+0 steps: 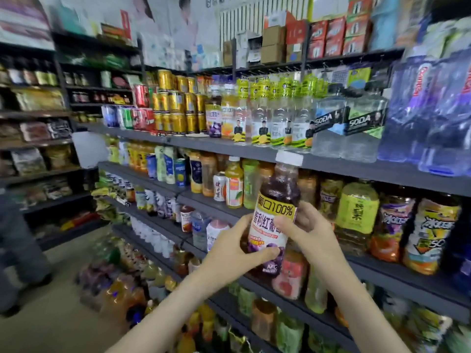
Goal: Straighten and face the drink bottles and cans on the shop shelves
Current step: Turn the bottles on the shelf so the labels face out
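A dark grape juice bottle [276, 207] with a white cap and a yellow and white label is held upright in front of the shelves, its label turned toward me. My left hand [237, 247] grips its lower part, thumb across the bottom of the label. My right hand [303, 228] holds its right side with fingers curled round the label. A matching grape juice bottle [213, 115] stands on the upper shelf [229, 146] beside gold cans [175, 110] and clear lemon-label bottles [277, 123].
Grey shelves run from left to right, packed with bottles and cans. Soda water packs [346, 128] and blue bottles [428, 115] fill the upper right. Green tea bottles [356, 207] stand just right of my hands. A person's leg [17, 238] is at the left.
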Demonstrator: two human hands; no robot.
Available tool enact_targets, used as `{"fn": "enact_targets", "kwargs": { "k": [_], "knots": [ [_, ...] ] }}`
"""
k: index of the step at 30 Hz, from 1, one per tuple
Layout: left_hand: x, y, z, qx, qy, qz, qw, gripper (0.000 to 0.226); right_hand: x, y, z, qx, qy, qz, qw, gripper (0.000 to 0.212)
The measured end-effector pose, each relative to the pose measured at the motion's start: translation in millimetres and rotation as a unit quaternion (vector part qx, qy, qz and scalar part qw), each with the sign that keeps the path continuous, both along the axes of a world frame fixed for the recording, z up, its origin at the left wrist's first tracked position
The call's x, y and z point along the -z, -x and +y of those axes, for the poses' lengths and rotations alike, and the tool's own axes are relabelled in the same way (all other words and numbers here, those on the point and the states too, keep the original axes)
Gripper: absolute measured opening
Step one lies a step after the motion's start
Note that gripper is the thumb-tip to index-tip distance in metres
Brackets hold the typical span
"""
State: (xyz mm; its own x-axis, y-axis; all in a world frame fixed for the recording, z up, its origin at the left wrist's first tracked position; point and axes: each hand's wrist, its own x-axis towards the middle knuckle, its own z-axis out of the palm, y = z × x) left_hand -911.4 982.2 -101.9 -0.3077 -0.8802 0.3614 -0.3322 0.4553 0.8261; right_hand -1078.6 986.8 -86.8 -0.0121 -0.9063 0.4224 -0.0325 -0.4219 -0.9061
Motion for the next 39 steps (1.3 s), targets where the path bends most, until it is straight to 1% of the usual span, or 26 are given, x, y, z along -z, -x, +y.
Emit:
{"fn": "enact_targets", "kwargs": {
  "k": [2,5,7,9,14,16,22,26,27,28,31,32,35,37,39],
  "knots": [
    [-3,-40,-19,-0.031,0.019,0.032,0.999,0.050,-3,-46,-25,-0.003,0.002,-0.005,1.000,0.044],
    [-6,-93,-57,-0.073,0.045,0.069,0.994,0.055,-10,-111,-59,-0.002,0.019,0.049,0.999,0.050],
    [-9,-120,-84,-0.091,0.075,0.071,0.990,0.061,-16,-146,-79,0.019,0.043,0.071,0.996,0.056],
    [-16,-138,-111,-0.097,0.108,0.057,0.988,0.066,-25,-169,-102,0.060,0.071,0.066,0.993,0.054],
    [-43,-155,-179,-0.075,0.175,0.060,0.980,0.068,-43,-194,-166,0.105,0.122,0.032,0.986,0.051],
    [-55,-159,-208,-0.068,0.196,0.053,0.977,0.067,-54,-197,-191,0.117,0.140,0.041,0.982,0.048],
    [-94,-176,-299,-0.105,0.217,0.022,0.970,0.069,-93,-214,-284,0.118,0.164,0.061,0.977,0.048],
    [-119,-186,-361,-0.088,0.203,0.014,0.975,0.065,-112,-229,-353,0.141,0.163,0.018,0.976,0.064],
    [-125,-190,-378,-0.087,0.195,0.001,0.977,0.064,-116,-234,-370,0.157,0.155,0.017,0.975,0.063],
    [-130,-193,-396,-0.087,0.184,-0.009,0.979,0.063,-118,-238,-387,0.170,0.147,0.025,0.974,0.058],
    [-136,-199,-446,-0.072,0.134,-0.008,0.988,0.062,-123,-246,-432,0.214,0.128,0.068,0.966,0.037],
    [-135,-200,-458,-0.066,0.120,-0.008,0.991,0.062,-125,-248,-442,0.229,0.120,0.095,0.961,0.035],
    [-131,-202,-495,-0.028,0.098,-0.036,0.994,0.061,-129,-252,-463,0.284,0.083,0.176,0.939,0.039],
    [-134,-201,-513,0.009,0.091,-0.048,0.995,0.062,-129,-253,-472,0.306,0.064,0.203,0.928,0.038],
    [-136,-199,-527,0.042,0.092,-0.063,0.993,0.062,-126,-253,-477,0.327,0.059,0.226,0.916,0.032]
  ]
}}
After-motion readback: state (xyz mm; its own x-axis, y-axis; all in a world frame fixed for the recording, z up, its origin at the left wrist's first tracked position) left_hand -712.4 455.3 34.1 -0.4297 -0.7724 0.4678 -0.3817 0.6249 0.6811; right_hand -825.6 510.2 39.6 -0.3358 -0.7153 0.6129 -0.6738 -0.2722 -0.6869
